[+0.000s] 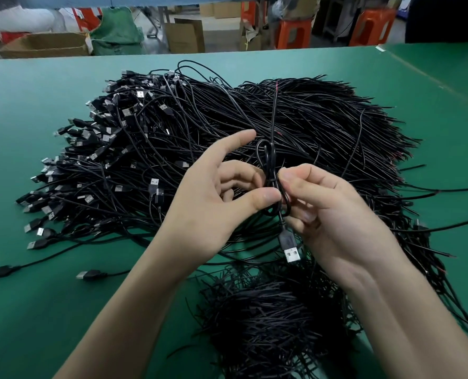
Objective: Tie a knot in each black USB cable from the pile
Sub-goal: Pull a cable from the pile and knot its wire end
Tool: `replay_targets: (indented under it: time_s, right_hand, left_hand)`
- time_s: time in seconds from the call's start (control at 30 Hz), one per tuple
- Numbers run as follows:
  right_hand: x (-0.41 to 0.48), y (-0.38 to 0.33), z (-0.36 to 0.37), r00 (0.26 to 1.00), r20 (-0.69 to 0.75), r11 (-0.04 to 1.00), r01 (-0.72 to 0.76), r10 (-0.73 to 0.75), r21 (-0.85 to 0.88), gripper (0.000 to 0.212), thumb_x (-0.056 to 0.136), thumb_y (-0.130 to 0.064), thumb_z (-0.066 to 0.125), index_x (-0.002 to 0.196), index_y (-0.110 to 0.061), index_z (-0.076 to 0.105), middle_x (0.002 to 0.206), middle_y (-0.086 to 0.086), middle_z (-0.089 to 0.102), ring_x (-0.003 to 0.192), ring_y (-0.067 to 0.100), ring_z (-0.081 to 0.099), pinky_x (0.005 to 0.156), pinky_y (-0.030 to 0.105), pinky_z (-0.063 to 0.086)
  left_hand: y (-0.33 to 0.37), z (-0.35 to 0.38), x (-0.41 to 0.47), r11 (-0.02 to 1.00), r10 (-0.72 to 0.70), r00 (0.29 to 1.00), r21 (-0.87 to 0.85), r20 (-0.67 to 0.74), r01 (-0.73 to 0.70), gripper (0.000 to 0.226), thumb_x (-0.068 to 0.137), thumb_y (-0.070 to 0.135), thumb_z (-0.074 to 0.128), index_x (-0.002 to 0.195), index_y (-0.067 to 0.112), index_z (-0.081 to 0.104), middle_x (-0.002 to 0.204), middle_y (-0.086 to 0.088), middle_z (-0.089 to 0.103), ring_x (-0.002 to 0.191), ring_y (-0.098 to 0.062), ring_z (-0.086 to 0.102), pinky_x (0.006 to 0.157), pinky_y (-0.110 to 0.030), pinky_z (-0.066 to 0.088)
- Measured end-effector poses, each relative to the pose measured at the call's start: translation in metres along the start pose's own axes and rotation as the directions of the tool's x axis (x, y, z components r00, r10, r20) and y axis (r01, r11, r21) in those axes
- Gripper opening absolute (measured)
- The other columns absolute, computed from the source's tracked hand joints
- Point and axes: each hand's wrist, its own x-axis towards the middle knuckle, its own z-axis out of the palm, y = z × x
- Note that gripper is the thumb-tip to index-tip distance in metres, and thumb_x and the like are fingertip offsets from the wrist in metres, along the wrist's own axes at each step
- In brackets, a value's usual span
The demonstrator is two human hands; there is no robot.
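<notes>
A big pile of black USB cables (227, 127) covers the middle of the green table (36, 296), plugs to the left, bare wire ends to the right. Above it, both hands hold one black cable (268, 160) folded into a narrow loop. My left hand (216, 203) pinches it with thumb and curled fingers, the index finger stretched out. My right hand (325, 212) pinches the same cable from the right. Its USB plug (290, 246) hangs below the hands, and its free end runs up over the pile.
A smaller heap of black cables (268, 324) lies near the front edge between my forearms. Two single plugs (90, 274) lie loose at the front left. Cardboard boxes (47, 45) and orange stools (293, 31) stand beyond the table's far edge.
</notes>
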Motion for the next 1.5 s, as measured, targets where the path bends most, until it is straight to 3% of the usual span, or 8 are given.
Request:
replay_targets:
  time_s: [0.27, 0.4, 0.63, 0.87, 1.1, 1.17, 1.3, 1.5]
  right_hand:
    - [0.005, -0.010, -0.018, 0.983, 0.128, 0.927, 0.171, -0.135, -0.333, 0.029, 0.090, -0.009, 0.070, 0.067, -0.026, 0.068, 0.059, -0.004, 0.056, 0.054, 0.011, 0.037, 0.048, 0.015, 0.033]
    - [0.008, -0.009, -0.017, 0.985, 0.150, 0.996, -0.092, 0.090, 0.006, 0.020, 0.075, -0.010, 0.067, 0.059, -0.022, 0.068, 0.057, -0.001, 0.057, 0.042, 0.002, 0.034, 0.039, 0.012, 0.027]
    - [0.008, 0.001, -0.009, 0.934, 0.224, 0.912, -0.330, 0.278, 0.242, 0.023, 0.084, -0.014, 0.063, 0.061, -0.015, 0.060, 0.056, -0.006, 0.036, 0.039, 0.004, 0.030, 0.034, 0.013, 0.023]
    - [0.008, -0.003, -0.015, 0.973, 0.187, 0.978, -0.104, 0.138, -0.180, 0.032, 0.086, -0.045, 0.065, 0.095, -0.016, 0.075, 0.088, 0.003, 0.072, 0.073, 0.016, 0.068, 0.049, 0.022, 0.043]
    - [0.007, -0.018, -0.029, 0.999, 0.026, 0.962, 0.051, -0.045, -0.269, 0.015, 0.081, -0.020, 0.076, 0.094, -0.015, 0.072, 0.078, 0.002, 0.070, 0.065, 0.011, 0.065, 0.051, 0.024, 0.053]
    - [0.006, -0.029, -0.041, 0.979, -0.035, 0.808, 0.147, -0.203, -0.571, 0.010, 0.085, -0.016, 0.078, 0.091, -0.020, 0.071, 0.070, -0.006, 0.067, 0.061, 0.009, 0.063, 0.053, 0.027, 0.053]
    - [0.005, -0.045, -0.074, 0.899, -0.059, 0.152, 0.008, -0.433, -0.988, 0.010, 0.083, -0.027, 0.073, 0.080, -0.032, 0.065, 0.071, -0.010, 0.065, 0.064, 0.007, 0.060, 0.058, 0.030, 0.044]
    - [0.008, -0.049, -0.094, 0.933, -0.248, -0.016, -0.261, -0.259, -0.965, 0.014, 0.092, -0.033, 0.070, 0.078, -0.033, 0.068, 0.074, -0.013, 0.066, 0.069, 0.013, 0.060, 0.070, 0.037, 0.053]
  left_hand:
    - [0.001, 0.003, -0.002, 0.901, 0.220, 0.975, 0.387, -0.013, -0.198, 0.040, 0.083, 0.015, 0.087, 0.101, 0.047, 0.071, 0.092, 0.019, 0.074, 0.091, -0.007, 0.071, 0.083, -0.013, 0.050]
    - [-0.001, 0.003, -0.002, 0.798, 0.402, 0.916, 0.490, 0.003, -0.351, 0.027, 0.089, 0.015, 0.083, 0.107, 0.034, 0.077, 0.101, 0.020, 0.076, 0.100, -0.009, 0.073, 0.090, -0.047, 0.055]
    - [-0.011, -0.006, 0.001, 0.444, 0.678, 0.726, 0.720, 0.118, -0.532, 0.016, 0.099, 0.011, 0.074, 0.106, 0.021, 0.083, 0.101, 0.004, 0.069, 0.096, -0.020, 0.059, 0.080, -0.043, 0.043]
    - [-0.013, 0.000, -0.001, 0.658, 0.599, 0.800, 0.549, 0.032, -0.515, 0.018, 0.095, 0.001, 0.075, 0.107, 0.012, 0.082, 0.104, -0.004, 0.066, 0.095, -0.017, 0.065, 0.078, -0.031, 0.051]
    - [-0.001, -0.005, -0.001, 0.848, 0.404, 0.911, 0.337, 0.088, -0.409, 0.032, 0.098, -0.003, 0.067, 0.123, 0.015, 0.073, 0.130, 0.007, 0.071, 0.118, -0.013, 0.069, 0.094, -0.022, 0.053]
    - [-0.003, -0.017, 0.003, 0.830, 0.350, 0.936, 0.454, 0.029, -0.324, 0.030, 0.099, 0.005, 0.069, 0.119, 0.026, 0.075, 0.129, 0.013, 0.068, 0.113, -0.007, 0.068, 0.087, -0.015, 0.051]
    - [-0.016, -0.054, 0.007, 0.681, 0.052, 0.968, 0.718, -0.244, 0.144, 0.018, 0.096, 0.024, 0.074, 0.100, 0.041, 0.074, 0.084, 0.018, 0.068, 0.075, -0.002, 0.062, 0.074, -0.023, 0.052]
    - [-0.026, -0.086, 0.003, 0.388, -0.122, 0.889, 0.803, -0.441, 0.452, 0.015, 0.095, 0.039, 0.072, 0.104, 0.035, 0.061, 0.085, 0.015, 0.064, 0.093, -0.023, 0.063, 0.081, -0.041, 0.051]
